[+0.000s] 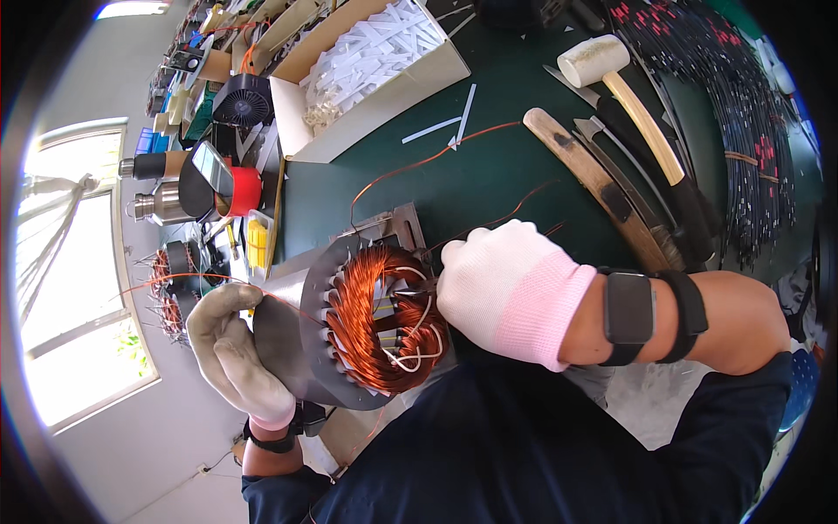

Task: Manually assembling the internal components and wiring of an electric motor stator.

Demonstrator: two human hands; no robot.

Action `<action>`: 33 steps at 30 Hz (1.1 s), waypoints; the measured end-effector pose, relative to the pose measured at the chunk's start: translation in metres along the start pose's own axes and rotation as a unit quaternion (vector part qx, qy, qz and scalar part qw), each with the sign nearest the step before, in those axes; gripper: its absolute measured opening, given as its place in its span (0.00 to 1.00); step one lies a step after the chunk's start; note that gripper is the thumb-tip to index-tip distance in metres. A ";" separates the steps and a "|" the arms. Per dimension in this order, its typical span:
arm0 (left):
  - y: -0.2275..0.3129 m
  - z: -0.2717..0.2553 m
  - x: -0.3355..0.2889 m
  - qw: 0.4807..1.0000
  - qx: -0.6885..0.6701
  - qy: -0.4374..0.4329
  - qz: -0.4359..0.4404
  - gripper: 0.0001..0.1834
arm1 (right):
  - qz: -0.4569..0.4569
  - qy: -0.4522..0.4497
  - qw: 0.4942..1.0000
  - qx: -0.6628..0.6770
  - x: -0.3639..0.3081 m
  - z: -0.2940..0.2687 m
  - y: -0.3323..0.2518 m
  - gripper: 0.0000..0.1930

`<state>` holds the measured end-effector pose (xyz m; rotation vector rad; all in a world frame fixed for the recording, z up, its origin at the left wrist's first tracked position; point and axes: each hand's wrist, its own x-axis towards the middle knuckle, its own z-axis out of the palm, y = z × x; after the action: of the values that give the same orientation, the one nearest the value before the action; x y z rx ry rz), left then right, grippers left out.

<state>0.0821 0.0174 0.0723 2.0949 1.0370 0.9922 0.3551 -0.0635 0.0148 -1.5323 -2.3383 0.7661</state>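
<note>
A motor stator (288, 341) with a grey metal shell lies on its side in front of me. Its thick copper winding (362, 336) faces right, with white sleeved leads (410, 358) looped across the opening. My left hand (231, 349), in a pale glove, is at the shell's left end, fingers bent and thumb apart. A thin copper wire (205, 276) runs over its index finger toward the coil. My right hand (497, 279), in a white glove with a pink cuff, is closed at the winding's right edge. What its fingertips pinch is hidden.
Behind the stator stands an open box (380, 113) of white strips. Right of it lie a white-headed mallet (646, 122), a wooden bar (594, 188) and blades. Bundled black leads (751, 166) fill the far right. Bottles (157, 205) and a red holder (244, 190) stand left.
</note>
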 end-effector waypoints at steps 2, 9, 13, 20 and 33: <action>0.000 0.001 0.000 1.000 0.002 -0.007 -0.002 0.29 | 0.010 -0.020 1.000 0.016 -0.005 -0.004 0.003 0.06; -0.002 -0.002 -0.001 0.999 -0.035 -0.007 0.010 0.29 | 0.001 -0.040 0.999 -0.005 0.004 -0.007 0.002 0.06; -0.002 -0.004 0.001 0.999 -0.023 -0.026 0.013 0.28 | 0.016 -0.049 0.999 -0.010 -0.002 -0.009 0.003 0.06; -0.003 -0.001 0.000 0.999 -0.026 0.025 0.030 0.27 | -0.018 -0.007 0.999 0.026 0.002 -0.009 0.005 0.07; -0.005 -0.004 0.002 0.999 -0.016 0.005 0.035 0.26 | -0.010 -0.058 0.998 -0.017 0.008 -0.016 0.000 0.08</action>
<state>0.0776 0.0226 0.0713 2.1147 0.9541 1.0476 0.3593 -0.0515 0.0276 -1.5143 -2.4576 0.8346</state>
